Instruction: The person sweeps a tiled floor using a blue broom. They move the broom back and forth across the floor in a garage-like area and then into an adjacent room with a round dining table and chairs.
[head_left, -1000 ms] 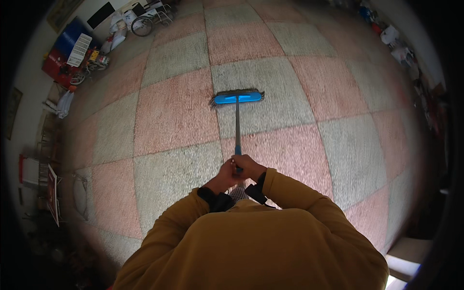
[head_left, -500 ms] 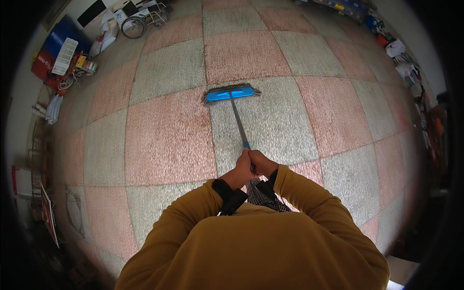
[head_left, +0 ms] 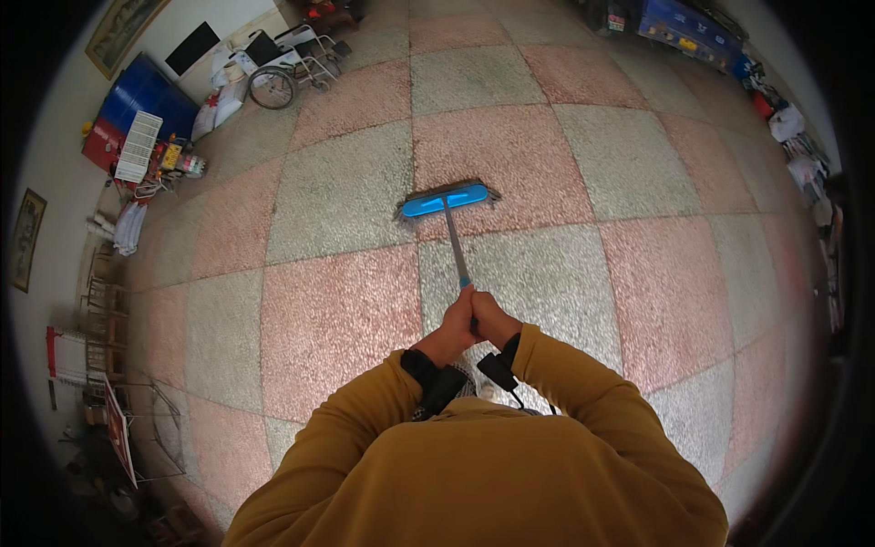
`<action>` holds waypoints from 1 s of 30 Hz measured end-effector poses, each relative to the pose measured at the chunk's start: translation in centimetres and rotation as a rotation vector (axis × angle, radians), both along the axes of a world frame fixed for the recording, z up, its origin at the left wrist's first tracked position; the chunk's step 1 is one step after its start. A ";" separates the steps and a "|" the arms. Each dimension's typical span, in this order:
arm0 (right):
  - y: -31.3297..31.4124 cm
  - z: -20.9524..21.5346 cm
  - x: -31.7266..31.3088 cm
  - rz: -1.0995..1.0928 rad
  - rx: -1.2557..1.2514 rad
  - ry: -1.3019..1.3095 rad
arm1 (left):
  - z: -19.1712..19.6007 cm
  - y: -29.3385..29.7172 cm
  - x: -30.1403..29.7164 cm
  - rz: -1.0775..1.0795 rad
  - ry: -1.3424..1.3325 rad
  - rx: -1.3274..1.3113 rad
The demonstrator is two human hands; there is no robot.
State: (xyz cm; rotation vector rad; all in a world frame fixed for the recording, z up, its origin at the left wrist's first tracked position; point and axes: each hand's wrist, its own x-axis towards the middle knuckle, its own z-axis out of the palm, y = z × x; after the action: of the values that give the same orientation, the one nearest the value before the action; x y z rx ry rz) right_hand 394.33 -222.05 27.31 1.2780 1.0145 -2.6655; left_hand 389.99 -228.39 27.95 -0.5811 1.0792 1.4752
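Both my hands are closed round the handle of a dust mop point(head_left: 458, 251). My left hand point(head_left: 448, 334) and my right hand point(head_left: 495, 320) are pressed together at the upper part of the grey pole, in front of my body. The far end of the pole carries a wide blue mop head point(head_left: 424, 208) with a dark, shaggy fringe. That head lies flat on the chequered floor point(head_left: 333, 310), across a seam between pink and grey-green squares. Black bands with dark boxes sit at both my wrists.
A wheelchair point(head_left: 273, 86) and white sacks stand at the far left. Nearer are a blue and red panel point(head_left: 157, 96), a white rack point(head_left: 139, 146) and wooden chairs point(head_left: 108, 328). A blue cart point(head_left: 688, 35) is at the far right, with bags and bundles along the right wall.
I have moved forward, and the floor and side objects slide down in view. The mop head has advanced over the floor onto the farther squares. Both hands keep their grip.
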 end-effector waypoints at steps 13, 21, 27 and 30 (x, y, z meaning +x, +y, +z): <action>19.6 -3.9 -28.9 -0.322 0.039 -0.004 | -2.0 21.3 -28.9 0.160 0.151 0.020; 33.1 -0.9 -45.8 -0.109 0.536 0.028 | 1.5 34.7 -43.2 0.252 0.088 0.244; 48.4 -1.4 -62.6 -0.326 0.885 0.177 | -5.0 48.0 -61.7 -0.107 0.422 0.574; 52.5 -1.3 -68.7 0.330 1.101 0.018 | -6.2 51.3 -70.1 -0.327 0.821 0.452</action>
State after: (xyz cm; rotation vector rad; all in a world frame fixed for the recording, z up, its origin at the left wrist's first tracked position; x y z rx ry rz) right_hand 325.58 -169.56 26.02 0.9561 2.5777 -1.8133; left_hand 319.89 -177.12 21.73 0.5543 1.3042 1.6155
